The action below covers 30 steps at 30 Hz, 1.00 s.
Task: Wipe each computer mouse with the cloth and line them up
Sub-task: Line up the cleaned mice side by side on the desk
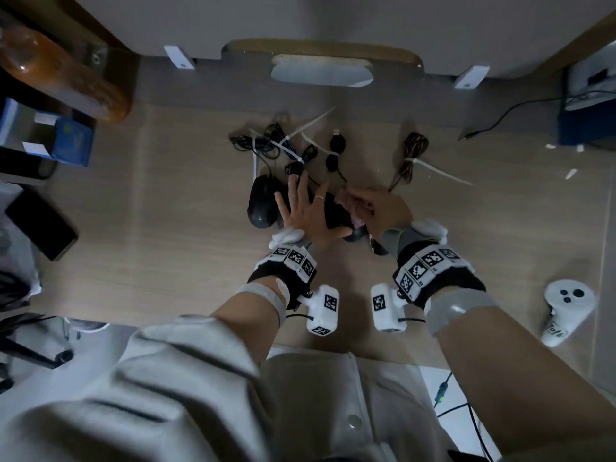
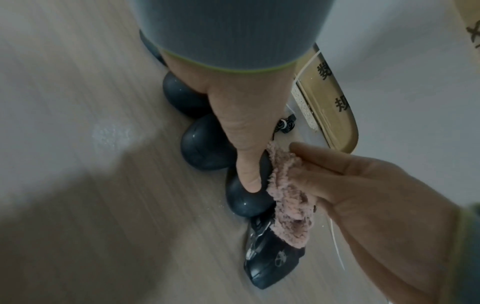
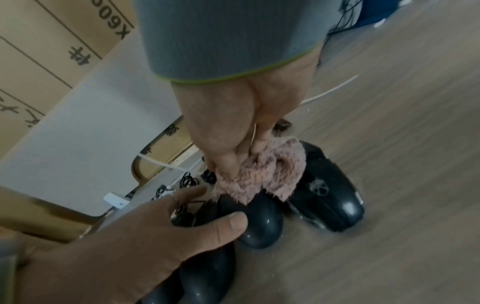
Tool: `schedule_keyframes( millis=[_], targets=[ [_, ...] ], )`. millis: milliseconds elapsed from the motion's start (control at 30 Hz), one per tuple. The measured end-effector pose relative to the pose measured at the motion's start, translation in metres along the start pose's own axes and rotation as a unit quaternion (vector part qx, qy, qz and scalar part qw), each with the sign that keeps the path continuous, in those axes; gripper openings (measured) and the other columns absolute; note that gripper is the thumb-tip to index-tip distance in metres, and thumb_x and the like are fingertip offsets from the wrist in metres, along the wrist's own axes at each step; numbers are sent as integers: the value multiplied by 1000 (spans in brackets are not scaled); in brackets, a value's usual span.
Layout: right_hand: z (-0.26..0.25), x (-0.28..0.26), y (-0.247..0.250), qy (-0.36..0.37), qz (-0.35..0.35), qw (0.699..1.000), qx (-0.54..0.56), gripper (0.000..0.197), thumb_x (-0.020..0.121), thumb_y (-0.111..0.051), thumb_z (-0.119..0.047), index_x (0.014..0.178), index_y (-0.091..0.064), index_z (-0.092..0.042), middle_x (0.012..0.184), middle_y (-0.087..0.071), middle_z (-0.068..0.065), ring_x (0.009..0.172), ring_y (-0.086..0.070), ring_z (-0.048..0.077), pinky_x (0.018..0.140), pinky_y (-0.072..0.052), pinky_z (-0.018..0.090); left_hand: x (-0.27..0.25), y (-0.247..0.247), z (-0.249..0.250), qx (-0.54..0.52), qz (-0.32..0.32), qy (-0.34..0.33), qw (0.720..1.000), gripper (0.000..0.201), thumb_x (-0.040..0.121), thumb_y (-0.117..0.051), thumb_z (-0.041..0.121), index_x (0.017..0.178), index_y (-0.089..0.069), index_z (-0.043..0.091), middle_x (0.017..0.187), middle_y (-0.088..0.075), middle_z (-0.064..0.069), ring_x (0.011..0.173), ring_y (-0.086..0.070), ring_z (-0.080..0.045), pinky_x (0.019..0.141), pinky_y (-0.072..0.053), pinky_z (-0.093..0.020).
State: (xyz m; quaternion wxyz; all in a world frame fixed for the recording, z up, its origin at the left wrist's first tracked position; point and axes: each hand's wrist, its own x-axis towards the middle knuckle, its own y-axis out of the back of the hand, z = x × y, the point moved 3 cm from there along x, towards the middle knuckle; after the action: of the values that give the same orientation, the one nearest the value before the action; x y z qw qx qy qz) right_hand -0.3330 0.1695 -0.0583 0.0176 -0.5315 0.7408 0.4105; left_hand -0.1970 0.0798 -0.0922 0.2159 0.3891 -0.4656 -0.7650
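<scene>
Several black computer mice lie side by side on the wood-look floor [image 1: 166, 228]. The leftmost mouse [image 1: 263, 205] shows fully in the head view. My left hand [image 1: 306, 208] is spread flat over the middle mice, and its thumb [image 2: 249, 181] presses on a round mouse [image 2: 246, 201]. My right hand [image 1: 370, 205] pinches a pink fluffy cloth [image 3: 259, 176] against that round mouse [image 3: 262, 222] and the angular gaming mouse [image 3: 330, 195] next to it. The cloth [image 2: 288, 197] drapes over the gaming mouse [image 2: 270, 261].
Bundled mouse cables with white zip ties [image 1: 283, 145] lie just beyond the mice, with a brown cable bundle [image 1: 413, 151] to the right. A white controller [image 1: 566, 308] lies at the right, a black flat device [image 1: 40, 225] at the left, and boxes [image 1: 73, 141] at the far left.
</scene>
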Motion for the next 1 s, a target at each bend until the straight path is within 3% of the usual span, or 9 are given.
schedule_keyframes(
  millis=[100, 200, 300, 433, 533, 667, 767, 833, 1000],
  targets=[
    [-8, 18, -1, 7, -10, 1000, 14, 33, 96, -59, -21, 125, -68, -10, 126, -67, 17, 118, -61, 36, 97, -41, 33, 7, -2, 0, 23, 22, -4, 999, 114, 57, -72, 87, 154, -42, 33, 171, -12, -9, 158, 2, -32, 123, 3, -60],
    [-10, 39, 4, -35, -23, 995, -91, 30, 98, -56, -17, 125, -69, -16, 124, -68, 14, 115, -61, 34, 95, -45, 34, 12, 0, 4, 28, -14, -16, 999, 116, 59, -73, 85, 156, -37, 32, 171, -6, -9, 158, 8, -33, 123, 6, -61],
    [-12, 46, 11, -44, -15, 996, -76, 31, 97, -53, -11, 123, -70, -11, 123, -68, 17, 115, -60, 35, 98, -44, 37, 10, 1, 4, 12, -10, -13, 1000, 115, 59, -75, 82, 154, -41, 29, 171, -9, -11, 158, 6, -34, 123, 5, -62],
    [-7, 28, 37, -47, 138, 986, 80, 29, 93, -52, -6, 114, -72, -10, 103, -74, 12, 97, -69, 28, 88, -51, 31, 12, 7, 6, 21, -50, 1, 999, 113, 59, -78, 77, 153, -40, 27, 171, -3, -9, 157, 10, -34, 123, 7, -61],
    [-3, 9, 58, -42, 224, 971, 69, 25, 93, -56, -8, 113, -71, -9, 103, -73, 13, 96, -65, 27, 76, -34, 14, 12, 13, 10, 13, -49, 1, 999, 112, 59, -81, 74, 151, -42, 25, 171, -2, -10, 157, 10, -33, 123, 8, -60],
    [17, -4, 57, -59, 194, 979, 12, 26, 90, -59, -20, 115, -66, -13, 101, -69, 5, 98, -60, 25, 86, -40, 25, 7, 11, 32, 8, -46, -7, 999, 119, 59, -76, 80, 156, -36, 23, 171, -4, -12, 158, 10, -32, 124, 8, -57],
    [36, -8, 35, -102, 75, 988, -84, 30, 91, -59, -26, 119, -65, -20, 112, -67, 11, 108, -59, 34, 93, -45, 36, 5, 2, 47, 6, -28, -23, 999, 128, 55, -72, 86, 159, -29, 26, 171, -6, -12, 158, 7, -32, 125, 7, -57],
    [47, -10, 25, -99, 49, 990, -84, 30, 90, -60, -19, 118, -70, -25, 114, -67, 11, 106, -61, 34, 86, -43, 28, 6, -9, 52, 0, -24, -26, 999, 128, 53, -73, 86, 159, -28, 29, 170, -8, -12, 158, 6, -32, 125, 7, -57],
    [56, -5, 28, -133, 101, 986, -25, 28, 89, -66, -16, 116, -72, -21, 130, -55, 12, 109, -60, 28, 79, -31, 11, 6, -22, 53, 17, 36, -13, 999, 125, 43, -78, 83, 153, -42, 34, 166, -25, -10, 157, -9, -32, 125, -1, -57]
  ],
)
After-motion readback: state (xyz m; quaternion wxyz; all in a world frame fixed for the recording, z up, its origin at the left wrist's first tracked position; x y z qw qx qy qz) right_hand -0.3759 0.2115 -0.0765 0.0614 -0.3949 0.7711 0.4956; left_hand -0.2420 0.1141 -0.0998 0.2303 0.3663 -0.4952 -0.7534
